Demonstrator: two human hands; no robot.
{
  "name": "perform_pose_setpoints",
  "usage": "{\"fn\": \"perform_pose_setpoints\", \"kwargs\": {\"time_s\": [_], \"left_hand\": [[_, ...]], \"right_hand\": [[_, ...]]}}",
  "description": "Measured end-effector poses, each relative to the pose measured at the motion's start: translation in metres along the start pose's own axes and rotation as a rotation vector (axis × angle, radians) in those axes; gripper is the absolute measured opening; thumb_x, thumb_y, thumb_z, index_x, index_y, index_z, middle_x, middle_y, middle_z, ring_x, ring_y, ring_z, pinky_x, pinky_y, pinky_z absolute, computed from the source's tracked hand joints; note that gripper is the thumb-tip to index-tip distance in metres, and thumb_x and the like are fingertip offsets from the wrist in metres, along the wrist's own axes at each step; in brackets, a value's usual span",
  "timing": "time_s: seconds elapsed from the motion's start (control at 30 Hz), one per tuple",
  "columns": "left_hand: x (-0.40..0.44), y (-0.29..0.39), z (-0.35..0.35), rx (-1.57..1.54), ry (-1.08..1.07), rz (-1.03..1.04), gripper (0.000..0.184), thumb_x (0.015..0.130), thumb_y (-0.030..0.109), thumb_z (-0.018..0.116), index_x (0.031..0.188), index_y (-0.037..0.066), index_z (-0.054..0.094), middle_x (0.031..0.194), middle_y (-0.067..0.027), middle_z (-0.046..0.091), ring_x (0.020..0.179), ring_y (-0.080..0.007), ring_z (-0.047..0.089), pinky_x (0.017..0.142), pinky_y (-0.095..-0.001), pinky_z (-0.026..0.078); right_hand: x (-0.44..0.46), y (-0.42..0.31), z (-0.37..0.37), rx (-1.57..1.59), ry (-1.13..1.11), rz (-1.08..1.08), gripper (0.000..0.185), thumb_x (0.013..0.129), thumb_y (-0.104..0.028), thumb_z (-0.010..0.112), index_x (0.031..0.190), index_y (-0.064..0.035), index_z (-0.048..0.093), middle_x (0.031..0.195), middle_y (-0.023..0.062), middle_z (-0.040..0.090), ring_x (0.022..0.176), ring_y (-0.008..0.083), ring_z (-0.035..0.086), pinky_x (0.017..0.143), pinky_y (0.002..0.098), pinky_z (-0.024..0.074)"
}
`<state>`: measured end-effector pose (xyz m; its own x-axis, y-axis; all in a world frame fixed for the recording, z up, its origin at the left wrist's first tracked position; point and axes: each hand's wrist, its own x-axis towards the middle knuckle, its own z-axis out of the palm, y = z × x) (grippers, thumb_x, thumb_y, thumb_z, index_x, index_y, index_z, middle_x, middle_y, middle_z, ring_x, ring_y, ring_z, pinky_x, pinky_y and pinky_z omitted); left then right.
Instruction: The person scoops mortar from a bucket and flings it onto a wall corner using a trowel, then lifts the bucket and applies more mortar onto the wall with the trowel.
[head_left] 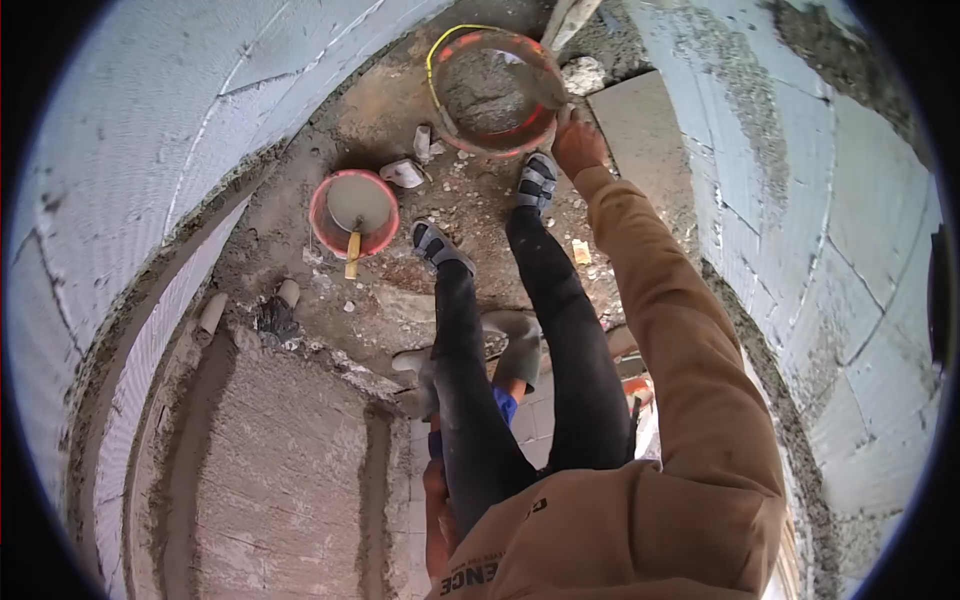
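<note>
1. Here, the right hand (580,145) is sitting right at the rim of the big round tub (503,152), its fingers curling; I cannot tell what, if anything, its grip is closing around
2. The left hand is lying outside the view, so I cannot tell its grip either
3. That tub, reddish plastic smeared with grey, is standing on the floor ahead of the feet and holding thick, lumpy mortar (485,92), with a thin yellow strip (432,62) curving along its edge
4. Just beyond the hand, a rough whitish lump (583,75) is lying near the tub, while a flat, dusty grey slab (645,140) is resting to the right
5. Over to the left, a smaller red bucket (385,240) is holding smooth grey slurry (365,193), and a yellowish handle (353,258) is poking over its near rim
6. Underneath, the gritty brown floor (385,105) is showing pale chips, and pale blue-grey block walls (800,190) are rising on both sides
7. Between the legs, another person's grey boots (519,345) are showing
</note>
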<state>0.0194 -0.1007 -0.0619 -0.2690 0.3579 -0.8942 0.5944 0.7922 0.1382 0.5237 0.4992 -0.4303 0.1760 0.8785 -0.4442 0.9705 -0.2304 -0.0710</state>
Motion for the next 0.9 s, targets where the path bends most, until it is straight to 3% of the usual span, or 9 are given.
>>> {"fn": "perform_pose_setpoints", "kwargs": {"time_s": [0.13,0.2,0.3,0.5,0.53,0.6,0.63,0.8,0.9], "left_hand": [[0.053,-0.008,-0.046,0.451,0.043,0.535,0.009,0.093,0.005,0.058,0.101,0.007,0.060,0.111,-0.0121,0.070,0.108,-0.0280,0.068,0.094,-0.0427,0.056],[0.049,-0.012,-0.075,-0.038,0.037,0.269,0.011,0.095,0.009,0.053,0.104,0.006,0.058,0.113,-0.0106,0.064,0.109,-0.0278,0.062,0.094,-0.0424,0.050],[0.054,0.014,-0.126,-0.766,-0.012,0.051,0.025,0.096,0.010,0.044,0.117,0.002,0.056,0.121,-0.0111,0.056,0.117,-0.0287,0.053,0.102,-0.0444,0.042],[0.081,0.042,-0.155,-1.687,-0.140,0.259,0.001,0.097,0.016,0.044,0.098,0.015,0.045,0.090,-0.0050,0.040,0.082,-0.0215,0.040,0.074,-0.0373,0.033],[0.097,0.036,-0.154,-1.610,-0.141,0.215,0.007,0.096,0.019,0.046,0.091,0.016,0.043,0.089,-0.0041,0.042,0.085,-0.0219,0.043,0.076,-0.0370,0.036],[0.146,0.029,-0.147,0.256,0.067,0.430,0.009,0.093,0.022,0.050,0.086,0.020,0.045,0.085,-0.0011,0.038,0.080,-0.0203,0.039,0.072,-0.0366,0.032],[0.179,0.026,-0.141,0.520,0.127,0.493,0.005,0.093,0.021,0.050,0.089,0.019,0.048,0.089,-0.0018,0.042,0.083,-0.0214,0.042,0.075,-0.0375,0.034],[0.283,0.140,-0.133,0.198,0.011,0.838,0.020,0.095,0.015,0.045,0.107,0.013,0.061,0.111,-0.0061,0.058,0.103,-0.0273,0.056,0.092,-0.0419,0.045],[0.318,0.182,-0.128,0.069,0.066,1.021,0.034,0.096,0.010,0.041,0.123,0.011,0.062,0.130,-0.0097,0.059,0.122,-0.0298,0.057,0.106,-0.0464,0.046]], "right_hand": [[0.063,-0.051,0.091,0.143,-0.180,0.038,0.037,0.097,-0.031,0.056,0.117,-0.0005,0.058,0.110,0.0230,0.066,0.102,0.0450,0.068,0.089,0.0516,0.0560],[0.071,-0.069,0.097,0.331,-0.350,0.062,0.038,0.097,-0.034,0.057,0.113,0.0008,0.061,0.106,0.0234,0.068,0.104,0.0435,0.068,0.090,0.0496,0.0563],[0.023,-0.032,0.111,0.454,-0.104,-0.127,0.035,0.095,-0.035,0.064,0.108,-0.0031,0.063,0.093,0.0268,0.070,0.096,0.0462,0.068,0.084,0.0536,0.0552],[-0.054,-0.033,-0.060,0.480,-0.048,-0.083,0.033,0.095,-0.034,0.065,0.111,-0.0064,0.057,0.094,0.0253,0.071,0.089,0.0486,0.068,0.077,0.0567,0.0545],[-0.064,-0.036,-0.091,0.491,-0.011,-0.110,0.033,0.095,-0.034,0.065,0.112,-0.0064,0.058,0.092,0.0256,0.070,0.088,0.0485,0.068,0.076,0.0565,0.0544],[-0.088,-0.042,-0.156,0.500,0.069,-0.151,0.034,0.095,-0.034,0.066,0.114,-0.0065,0.058,0.090,0.0262,0.070,0.086,0.0482,0.068,0.074,0.0563,0.0541],[-0.103,-0.047,-0.195,0.555,0.147,-0.192,0.035,0.095,-0.034,0.066,0.115,-0.0063,0.058,0.088,0.0264,0.069,0.084,0.0482,0.068,0.074,0.0560,0.0543],[-0.187,-0.079,-0.410,0.537,0.111,-0.323,0.045,0.094,-0.038,0.068,0.121,-0.0034,0.062,0.097,0.0257,0.071,0.090,0.0479,0.067,0.082,0.0542,0.0541],[-0.227,-0.095,-0.499,0.515,0.264,-0.687,0.051,0.097,-0.045,0.066,0.118,0.0012,0.063,0.094,0.0278,0.068,0.094,0.0462,0.067,0.082,0.0543,0.0536]]}}
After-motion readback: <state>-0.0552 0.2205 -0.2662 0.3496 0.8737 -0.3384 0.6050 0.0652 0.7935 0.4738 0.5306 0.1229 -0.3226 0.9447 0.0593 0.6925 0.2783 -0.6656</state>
